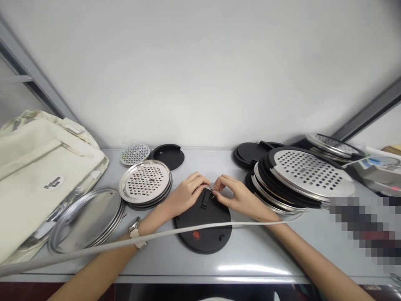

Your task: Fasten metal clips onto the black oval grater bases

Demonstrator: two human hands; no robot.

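Note:
A round black disc (200, 228) lies on the table between my arms, with an orange-red spot and a small dark knob on its lower half. At its upper edge is a small metal ring (212, 195), beside a raised black tab (206, 198). My left hand (189, 192) comes from the left with its fingers closed in a pinch on the ring's upper left. From the other side, my right hand (233, 194) pinches the ring between thumb and curled fingers. The fingers partly hide the ring.
At left stand stacked metal lids (90, 221), a stack topped by a perforated disc (147, 182) and a cream bag (40, 167). A tall pile of perforated and black discs (310, 173) stands at right. A pale cable (156, 233) crosses in front of my forearms.

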